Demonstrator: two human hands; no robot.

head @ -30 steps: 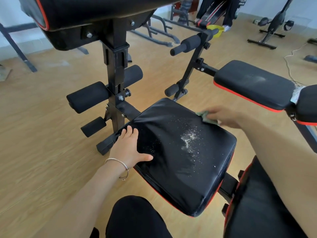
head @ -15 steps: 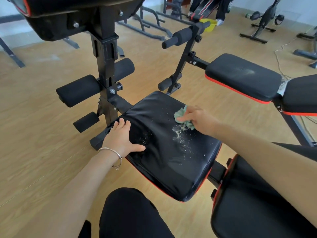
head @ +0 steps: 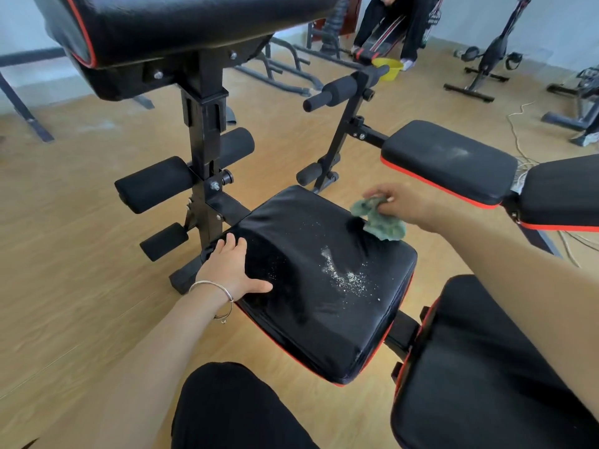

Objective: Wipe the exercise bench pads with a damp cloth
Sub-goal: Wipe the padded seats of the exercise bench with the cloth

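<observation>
Green cloth (head: 379, 222): soft, limp, light, probably clingy when damp; bunched and pinched in the right grip (head: 403, 204), hanging just below it over the seat pad (head: 308, 319). Best held as a full wad, not by an edge. Left grip (head: 227, 270) unclenched, flat on the pad's opposite side; white specks (head: 346, 277) between both grips.

Seat pad (head: 324, 286): glossy black, red piping along the lower edge, whitish specks scattered across the middle. Cloth (head: 382, 223): pale green, mottled; neighbouring pad (head: 447, 160) is black over a red band, with a faint grey dusty smear. Floor (head: 81, 254): light tan wood grain; bowl (head: 387, 64) yellow; bracelet (head: 210, 282) silver; frame (head: 204, 131) and foam rollers (head: 152, 184) black.
</observation>
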